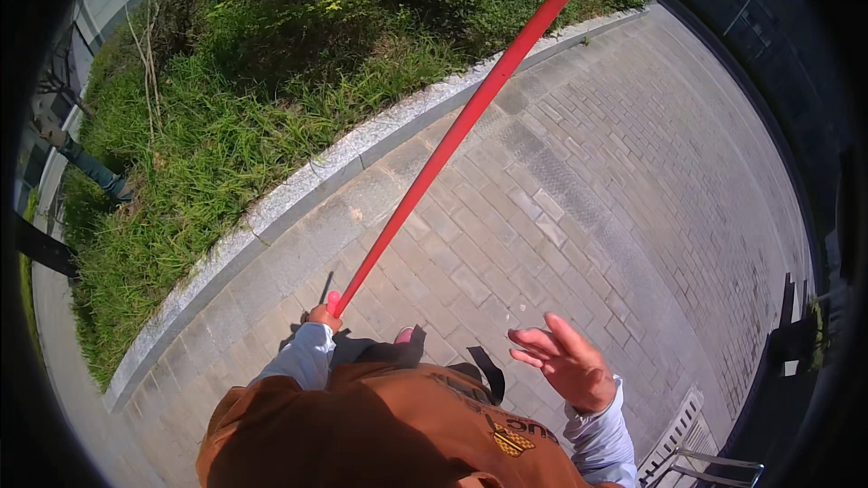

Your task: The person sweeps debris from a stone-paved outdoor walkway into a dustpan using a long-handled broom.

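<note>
My left hand (324, 317) is closed around the lower end of a long red pole (452, 140). The pole slants up and to the right, and its far end stands in front of the planting bed. A small pink rounded piece (334, 298) shows at my left fist beside the pole; what it belongs to is unclear. My right hand (568, 363) is raised off to the right, above the paving and apart from the pole. Its fingers are spread and slightly bent, with nothing in them.
Grey brick paving (542, 253) stretches ahead and to the right. Along the left curves a low stone kerb (312, 183), bordering grass and shrubs (226, 145). A tree trunk (95, 170) stands at far left. A slotted drain grate (680, 438) and a metal frame (723, 468) lie lower right.
</note>
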### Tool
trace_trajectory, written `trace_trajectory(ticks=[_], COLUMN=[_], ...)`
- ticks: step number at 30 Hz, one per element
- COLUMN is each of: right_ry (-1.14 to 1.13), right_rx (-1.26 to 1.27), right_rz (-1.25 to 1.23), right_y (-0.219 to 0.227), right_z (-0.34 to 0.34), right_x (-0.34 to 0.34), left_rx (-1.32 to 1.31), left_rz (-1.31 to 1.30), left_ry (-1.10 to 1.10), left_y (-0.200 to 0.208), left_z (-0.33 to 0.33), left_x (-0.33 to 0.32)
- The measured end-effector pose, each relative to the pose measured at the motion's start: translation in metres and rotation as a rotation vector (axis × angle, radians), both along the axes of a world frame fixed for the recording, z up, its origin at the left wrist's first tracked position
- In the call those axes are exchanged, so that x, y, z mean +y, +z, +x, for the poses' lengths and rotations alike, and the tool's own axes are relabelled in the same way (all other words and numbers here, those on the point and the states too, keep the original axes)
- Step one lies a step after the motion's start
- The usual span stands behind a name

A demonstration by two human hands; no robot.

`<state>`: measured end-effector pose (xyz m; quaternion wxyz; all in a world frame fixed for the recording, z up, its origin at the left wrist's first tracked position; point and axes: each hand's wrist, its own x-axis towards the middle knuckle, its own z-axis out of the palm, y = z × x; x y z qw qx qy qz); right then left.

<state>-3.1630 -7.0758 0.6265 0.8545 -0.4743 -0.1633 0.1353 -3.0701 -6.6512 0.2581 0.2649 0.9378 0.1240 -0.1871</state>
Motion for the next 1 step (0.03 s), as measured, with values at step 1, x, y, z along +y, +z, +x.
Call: trace_trajectory(ticks=[1], right_ry=[-0.018], right_rx=[-0.062], right_rz=[0.087], right_y=[0.0203], right_z=[0.0132], right_x=[-0.016], left_rx=[-0.012], left_rz=[-0.039], left_ry=[0.007], left_y=[-0.0198], left_z=[0.0248], left_x=[-0.0156])
